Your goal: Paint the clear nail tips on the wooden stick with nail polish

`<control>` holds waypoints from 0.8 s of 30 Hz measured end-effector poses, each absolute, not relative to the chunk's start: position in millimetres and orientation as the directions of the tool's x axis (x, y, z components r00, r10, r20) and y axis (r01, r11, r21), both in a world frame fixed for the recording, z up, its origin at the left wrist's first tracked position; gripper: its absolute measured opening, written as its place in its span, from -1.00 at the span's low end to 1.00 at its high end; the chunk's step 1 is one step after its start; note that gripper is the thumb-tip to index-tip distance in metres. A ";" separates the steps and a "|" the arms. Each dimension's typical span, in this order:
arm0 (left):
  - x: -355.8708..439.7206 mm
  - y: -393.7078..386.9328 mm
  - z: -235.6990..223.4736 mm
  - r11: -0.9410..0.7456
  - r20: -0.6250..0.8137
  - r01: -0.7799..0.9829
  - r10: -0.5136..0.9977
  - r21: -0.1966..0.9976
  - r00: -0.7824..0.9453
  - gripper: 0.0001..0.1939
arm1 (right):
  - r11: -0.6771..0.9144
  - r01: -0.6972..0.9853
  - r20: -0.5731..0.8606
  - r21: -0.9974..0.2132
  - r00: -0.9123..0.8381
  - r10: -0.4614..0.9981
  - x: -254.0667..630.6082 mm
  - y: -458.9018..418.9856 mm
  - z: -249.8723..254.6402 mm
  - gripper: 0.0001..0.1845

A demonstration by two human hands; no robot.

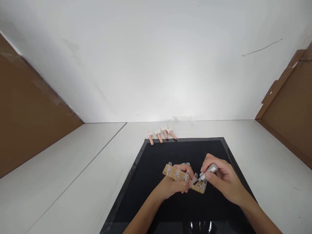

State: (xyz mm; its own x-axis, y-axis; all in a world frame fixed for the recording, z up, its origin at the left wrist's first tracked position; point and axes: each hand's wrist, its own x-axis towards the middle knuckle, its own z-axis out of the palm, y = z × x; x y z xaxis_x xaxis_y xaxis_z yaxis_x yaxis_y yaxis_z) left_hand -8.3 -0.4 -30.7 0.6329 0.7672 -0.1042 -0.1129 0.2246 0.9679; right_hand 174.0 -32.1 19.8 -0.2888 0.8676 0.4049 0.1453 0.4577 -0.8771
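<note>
My left hand (172, 188) is closed around a tan strip-shaped stand (179, 177), holding it at a slant above the black mat. Several clear nail tips (177, 171) stand up in a row along the strip. A nail polish brush (210, 170) with a silver cap is pinched between the thumb and fingers of my right hand (224, 178). Its dark bristles point down and left, close beside a clear nail tip (195, 177) near the strip's right end; whether they touch it I cannot tell. Behind my left fingers a small teal thing (185, 163) shows, mostly hidden.
Several pinkish finger-shaped pieces (159, 137) with white bases lie by the far left corner of the black mat (146, 162). The mat rests on a white table (80, 195). A white wall (156, 65) rises behind, with brown cardboard panels (31, 107) at both sides.
</note>
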 end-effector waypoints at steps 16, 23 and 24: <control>-8.4 -0.4 -29.3 0.241 -0.080 -0.188 0.789 0.952 0.609 -0.55 | 0.537 0.174 0.495 -0.825 -0.233 0.837 176.7 -32.2 18.4 -0.74; -8.1 0.4 -28.3 0.240 -0.088 -0.174 0.790 0.955 0.606 -0.55 | 0.528 0.223 0.459 -0.819 -0.298 0.837 174.9 -32.8 20.9 -0.69; -8.3 0.3 -28.3 0.243 -0.089 -0.178 0.791 0.954 0.605 -0.56 | 0.530 0.218 0.471 -0.820 -0.271 0.840 175.0 -32.9 21.0 -0.70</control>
State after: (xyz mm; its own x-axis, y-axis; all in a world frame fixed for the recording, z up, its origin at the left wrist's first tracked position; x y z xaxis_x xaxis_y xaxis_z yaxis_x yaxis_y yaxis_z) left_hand -8.3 0.3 -28.3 0.6048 0.7914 -0.0890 -0.1775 0.2430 0.9537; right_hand 175.0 -32.9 21.0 -0.2707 0.8396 0.4710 0.2178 0.5300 -0.8196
